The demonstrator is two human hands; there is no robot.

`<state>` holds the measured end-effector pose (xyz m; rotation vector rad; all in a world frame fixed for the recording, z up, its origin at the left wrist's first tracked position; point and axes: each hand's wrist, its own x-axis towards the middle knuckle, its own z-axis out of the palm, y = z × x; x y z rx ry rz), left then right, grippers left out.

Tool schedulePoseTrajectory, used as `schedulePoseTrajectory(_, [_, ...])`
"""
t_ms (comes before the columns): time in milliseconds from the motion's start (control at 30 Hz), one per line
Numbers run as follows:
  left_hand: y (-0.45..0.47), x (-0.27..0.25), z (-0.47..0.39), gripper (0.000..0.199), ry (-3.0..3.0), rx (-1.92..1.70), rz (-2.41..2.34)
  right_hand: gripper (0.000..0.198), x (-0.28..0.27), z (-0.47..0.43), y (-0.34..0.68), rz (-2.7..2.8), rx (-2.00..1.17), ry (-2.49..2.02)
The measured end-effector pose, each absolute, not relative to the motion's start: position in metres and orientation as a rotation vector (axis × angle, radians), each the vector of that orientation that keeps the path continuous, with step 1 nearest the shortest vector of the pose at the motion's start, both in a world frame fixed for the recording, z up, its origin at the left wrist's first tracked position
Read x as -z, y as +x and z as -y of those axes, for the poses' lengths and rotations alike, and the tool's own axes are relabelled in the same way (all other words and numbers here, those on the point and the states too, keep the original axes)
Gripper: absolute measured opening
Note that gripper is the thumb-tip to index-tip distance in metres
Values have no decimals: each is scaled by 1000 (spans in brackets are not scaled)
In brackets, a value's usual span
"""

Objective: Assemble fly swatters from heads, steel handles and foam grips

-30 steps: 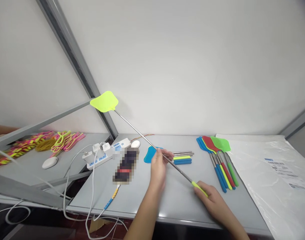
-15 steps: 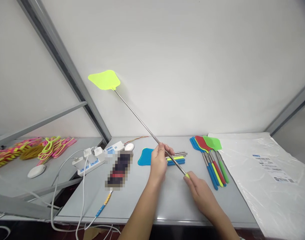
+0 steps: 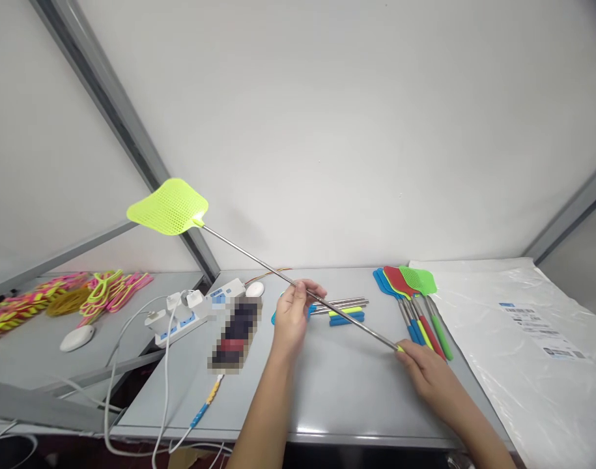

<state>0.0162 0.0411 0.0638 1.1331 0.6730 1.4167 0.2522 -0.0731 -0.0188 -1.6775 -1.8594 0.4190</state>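
Head view: I see the left hand clasping the shaft of a yellow swatter above the grey table, the right hand clamped round its grip. I judge it whole, drawn out long; fanned swatters and blue grips lie unheld.

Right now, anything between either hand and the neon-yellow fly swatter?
Nothing visible: the left hand holds the neon-yellow fly swatter by its metal shaft, the right hand its handle end. The multicoloured fly swatter bunch lies beyond the right hand.
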Motion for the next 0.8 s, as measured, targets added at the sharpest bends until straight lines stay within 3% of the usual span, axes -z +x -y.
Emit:
schedulePoseTrajectory(300, [9,-71,-40,27,989,-1531,-669,32,11,94,269,1983,-253,-1722])
schedulePoseTrajectory(633, [-1,-81,-50,27,848,-1608,-648,29,38,127,349,2016,0,-1817])
schedulePoseTrajectory(800, [21,-70,-53,30,773,-1635,-586,29,17,125,337,1972,168,-1903])
